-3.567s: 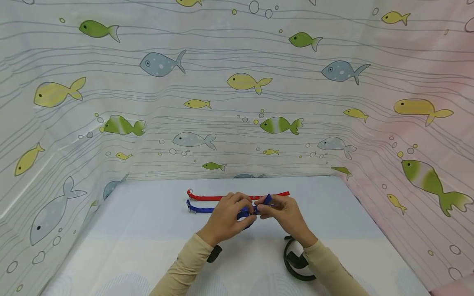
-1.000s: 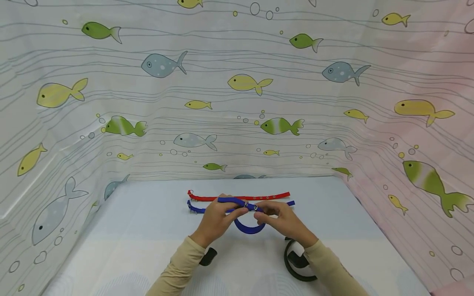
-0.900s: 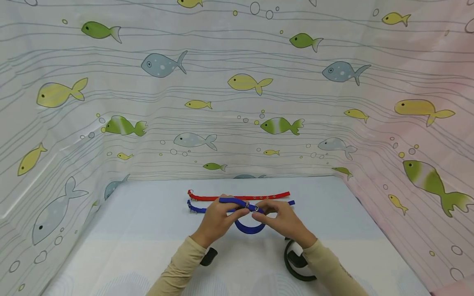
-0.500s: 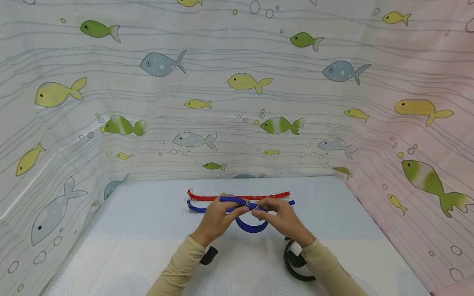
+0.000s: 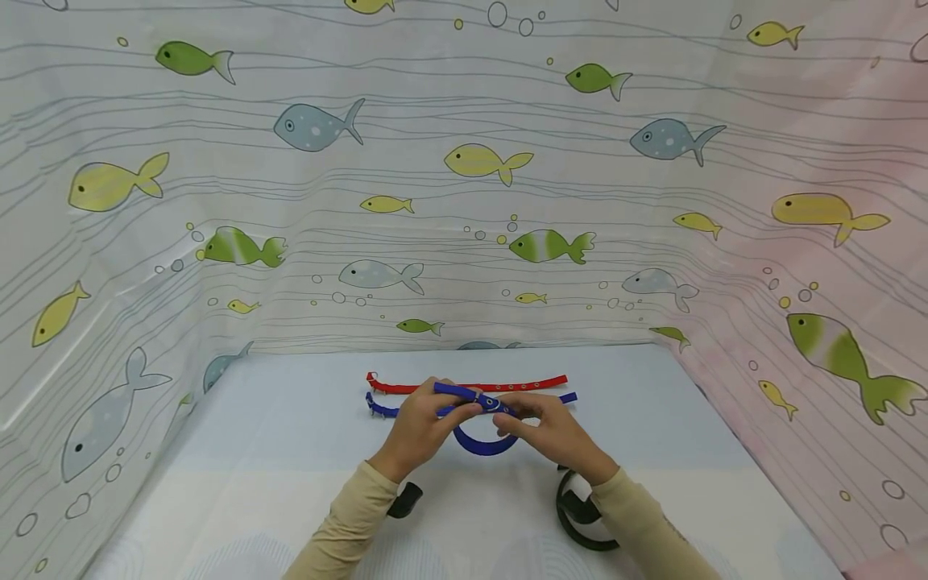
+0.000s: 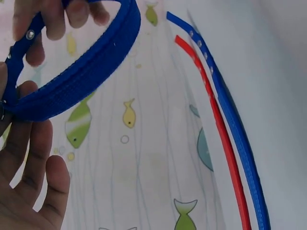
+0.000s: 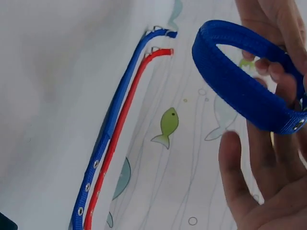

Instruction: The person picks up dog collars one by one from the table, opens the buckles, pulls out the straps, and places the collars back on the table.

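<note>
Both hands hold a blue pet collar (image 5: 484, 448), bent into a loop and raised above the table. Its strap tail lies across my left hand (image 5: 420, 427), which pinches the band just left of the metal buckle (image 5: 493, 403). My right hand (image 5: 557, 428) grips the band at the buckle's right side, thumb toward me. From the left wrist, the padded loop (image 6: 86, 81) hangs between the two hands, with an eyelet showing on the strap. In the right wrist view the loop (image 7: 235, 86) spans both hands; the buckle is mostly cut off by the edge.
Behind the hands, a red collar (image 5: 536, 384) and a second blue collar (image 5: 384, 412) lie stretched out side by side on the white table (image 5: 290, 451). A black curved band (image 5: 573, 528) is under the right forearm. A fish-patterned sheet (image 5: 464, 225) surrounds the table.
Some seconds ago the strap tail stuck up at the right hand; now it points left past the buckle and the loop hangs rounder. Over the last second the collar has shifted only slightly.
</note>
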{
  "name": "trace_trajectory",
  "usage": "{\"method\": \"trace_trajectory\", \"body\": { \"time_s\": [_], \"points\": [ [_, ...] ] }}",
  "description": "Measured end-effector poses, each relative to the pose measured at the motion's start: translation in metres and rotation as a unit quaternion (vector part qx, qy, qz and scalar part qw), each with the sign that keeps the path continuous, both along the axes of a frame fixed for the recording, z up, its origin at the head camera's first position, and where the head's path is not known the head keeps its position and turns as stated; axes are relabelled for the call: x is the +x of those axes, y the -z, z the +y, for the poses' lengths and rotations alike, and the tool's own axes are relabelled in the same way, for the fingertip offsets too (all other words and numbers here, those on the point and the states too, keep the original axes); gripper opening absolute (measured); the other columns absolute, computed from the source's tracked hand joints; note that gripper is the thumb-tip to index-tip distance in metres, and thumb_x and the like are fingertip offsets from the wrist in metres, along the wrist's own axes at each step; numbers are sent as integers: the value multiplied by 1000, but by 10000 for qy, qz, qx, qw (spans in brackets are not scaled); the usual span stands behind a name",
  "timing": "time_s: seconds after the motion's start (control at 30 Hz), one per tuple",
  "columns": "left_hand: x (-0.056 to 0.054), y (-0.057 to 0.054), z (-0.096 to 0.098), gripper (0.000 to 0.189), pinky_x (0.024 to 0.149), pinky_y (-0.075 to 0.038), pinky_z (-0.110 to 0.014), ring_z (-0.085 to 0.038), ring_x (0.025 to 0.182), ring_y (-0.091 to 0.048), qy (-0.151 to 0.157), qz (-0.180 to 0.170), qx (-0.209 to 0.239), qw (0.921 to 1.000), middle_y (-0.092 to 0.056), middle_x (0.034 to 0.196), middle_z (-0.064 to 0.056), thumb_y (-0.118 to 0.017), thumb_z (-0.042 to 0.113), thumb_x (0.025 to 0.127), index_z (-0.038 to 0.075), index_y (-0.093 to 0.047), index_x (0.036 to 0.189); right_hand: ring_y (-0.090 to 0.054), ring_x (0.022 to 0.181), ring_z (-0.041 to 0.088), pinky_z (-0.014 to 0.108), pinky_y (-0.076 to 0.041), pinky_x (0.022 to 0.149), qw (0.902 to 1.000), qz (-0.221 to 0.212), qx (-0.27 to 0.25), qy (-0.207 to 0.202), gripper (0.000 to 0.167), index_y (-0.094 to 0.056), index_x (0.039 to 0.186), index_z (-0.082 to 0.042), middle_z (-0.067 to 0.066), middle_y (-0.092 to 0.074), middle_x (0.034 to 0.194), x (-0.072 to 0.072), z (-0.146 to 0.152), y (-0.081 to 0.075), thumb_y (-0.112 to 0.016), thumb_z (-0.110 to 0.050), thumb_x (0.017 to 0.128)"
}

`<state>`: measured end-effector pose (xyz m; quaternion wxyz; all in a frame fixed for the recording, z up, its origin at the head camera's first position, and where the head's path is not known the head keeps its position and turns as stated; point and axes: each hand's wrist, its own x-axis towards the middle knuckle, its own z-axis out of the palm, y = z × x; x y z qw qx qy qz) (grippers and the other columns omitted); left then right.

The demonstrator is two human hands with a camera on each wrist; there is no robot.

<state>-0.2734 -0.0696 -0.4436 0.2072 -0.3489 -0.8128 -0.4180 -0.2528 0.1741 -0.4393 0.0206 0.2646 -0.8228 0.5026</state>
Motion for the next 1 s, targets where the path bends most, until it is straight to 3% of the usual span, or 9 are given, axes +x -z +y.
{"method": "trace_trajectory", "body": {
  "time_s": [0.23, 0.47, 0.73, 0.83, 1.0],
  "points": [
    [1, 1, 3, 22, 67, -54, -22, -10, 86, -55, -31, 145, -75, 9999, -59, 91, 4, -77, 30, 91, 9, -81, 97, -67, 87, 11, 34, -57, 80, 9957, 541, 58, 755, 20, -72, 102, -27, -14, -70, 95, 1, -6, 0, -79, -40, 89],
    [2, 0, 3, 21, 66, -53, -23, -13, 86, -56, 36, 41, -7, 10000, -60, 91, 5, -77, 30, 91, 10, -81, 98, -70, 84, 18, 37, -57, 79, 9992, -2, -331, 238, 12, -71, 107, -22, -3, -71, 91, 1, -4, 1, -72, -28, 96],
    [0, 0, -1, 18, 66, -53, -24, -16, 84, -57, 42, 10, 97, 9999, -62, 89, 8, -76, 27, 91, 11, -81, 99, -68, 82, 22, 38, -57, 77, 9985, -326, -285, -334, 26, -67, 129, -18, 3, -71, 86, 1, 0, 1, -61, -23, 104],
    [0, 0, -1, 17, 66, -52, -24, -16, 84, -56, 49, -38, 113, 9999, -62, 87, 10, -76, 27, 91, 12, -81, 99, -69, 85, 19, 38, -57, 81, 9993, -214, -188, -225, 27, -67, 129, -19, -3, -72, 89, 2, -1, 3, -63, -25, 103],
    [1, 2, 0, 18, 64, -51, -24, -16, 83, -56, -12, 114, 34, 9999, -62, 86, 10, -78, 28, 90, 13, -81, 98, -69, 87, 11, 37, -57, 83, 9984, 398, -2, 389, 23, -69, 114, -24, -12, -71, 95, 2, -5, 4, -74, -36, 95]
  ]
}}
